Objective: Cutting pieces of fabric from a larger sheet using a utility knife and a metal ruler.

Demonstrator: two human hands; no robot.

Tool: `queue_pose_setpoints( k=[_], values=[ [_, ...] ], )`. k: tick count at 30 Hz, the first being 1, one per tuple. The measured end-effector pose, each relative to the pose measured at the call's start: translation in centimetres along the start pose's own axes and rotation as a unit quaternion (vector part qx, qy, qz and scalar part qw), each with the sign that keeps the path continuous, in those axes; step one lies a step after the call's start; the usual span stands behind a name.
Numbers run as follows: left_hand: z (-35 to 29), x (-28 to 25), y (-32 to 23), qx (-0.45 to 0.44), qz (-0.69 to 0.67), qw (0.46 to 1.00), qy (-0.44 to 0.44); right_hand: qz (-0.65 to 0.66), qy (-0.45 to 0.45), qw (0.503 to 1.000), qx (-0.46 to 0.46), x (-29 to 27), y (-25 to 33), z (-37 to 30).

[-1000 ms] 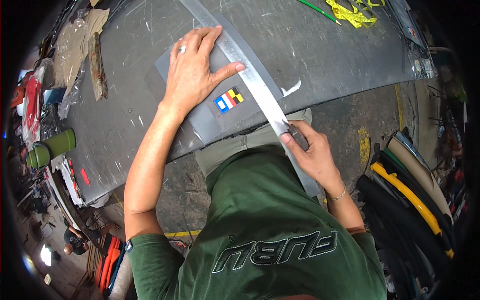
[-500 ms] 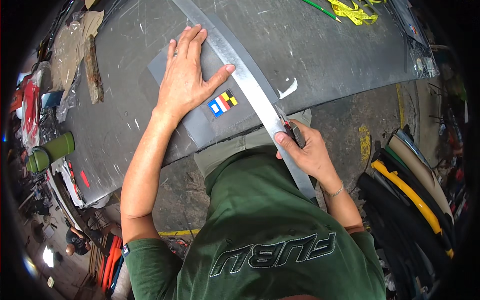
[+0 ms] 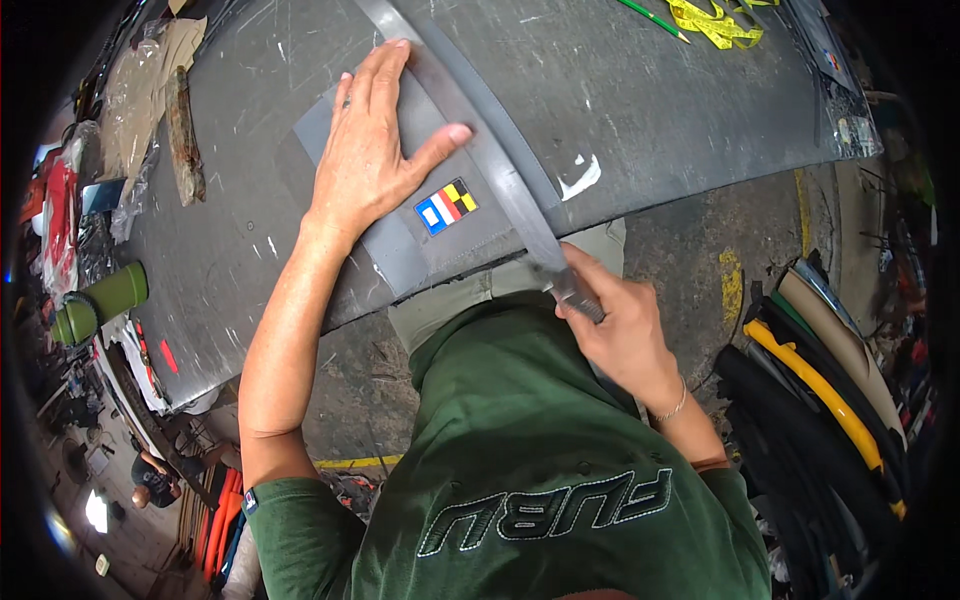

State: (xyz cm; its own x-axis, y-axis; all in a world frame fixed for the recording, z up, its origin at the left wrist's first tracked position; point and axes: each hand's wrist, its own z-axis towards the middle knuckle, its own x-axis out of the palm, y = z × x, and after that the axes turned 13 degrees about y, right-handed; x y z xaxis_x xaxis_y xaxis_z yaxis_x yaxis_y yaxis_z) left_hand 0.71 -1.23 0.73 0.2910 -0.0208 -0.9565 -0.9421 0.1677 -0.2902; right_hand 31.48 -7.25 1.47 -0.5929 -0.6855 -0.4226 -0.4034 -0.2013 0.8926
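My left hand (image 3: 365, 160) lies flat with its fingers stretched on a grey sheet of material (image 3: 490, 125), fingertips and thumb at the edge of a long metal ruler (image 3: 490, 160). The ruler runs slantwise across the sheet and past the table's near edge. Below the thumb, a small patch (image 3: 447, 207) in blue, white, red, yellow and black sits on the sheet. My right hand (image 3: 625, 325) grips a utility knife (image 3: 578, 297) just off the table's near edge, over the ruler. Blur hides the blade's exact place, and the hand covers part of the ruler's near end.
The dark table (image 3: 260, 130) carries a green pencil (image 3: 655, 20), a yellow measuring tape (image 3: 715, 25), a white scrap (image 3: 580, 178), brown paper (image 3: 160, 90) and a green bottle (image 3: 110, 300). Rolls of material (image 3: 815, 370) stand at right. Another person (image 3: 153, 480) is far off at lower left.
My right hand has turned and shifted slightly toward me, bringing the knife from the ruler's right side to over it. The left hand has stayed nearly in place.
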Motion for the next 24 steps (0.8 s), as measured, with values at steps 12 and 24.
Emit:
queue_pose_setpoints(
  k=[12, 24],
  values=[
    [0.0, 0.4, 0.4, -0.004, 0.015, 1.0, 0.004, 0.064, 0.033, 0.995, 0.073, -0.4, -0.1, 0.5],
    [-0.1, 0.4, 0.0, -0.018, 0.043, 0.999, 0.002, 0.297, 0.045, 0.94, 0.164, 0.3, -1.2, 0.8]
  ],
)
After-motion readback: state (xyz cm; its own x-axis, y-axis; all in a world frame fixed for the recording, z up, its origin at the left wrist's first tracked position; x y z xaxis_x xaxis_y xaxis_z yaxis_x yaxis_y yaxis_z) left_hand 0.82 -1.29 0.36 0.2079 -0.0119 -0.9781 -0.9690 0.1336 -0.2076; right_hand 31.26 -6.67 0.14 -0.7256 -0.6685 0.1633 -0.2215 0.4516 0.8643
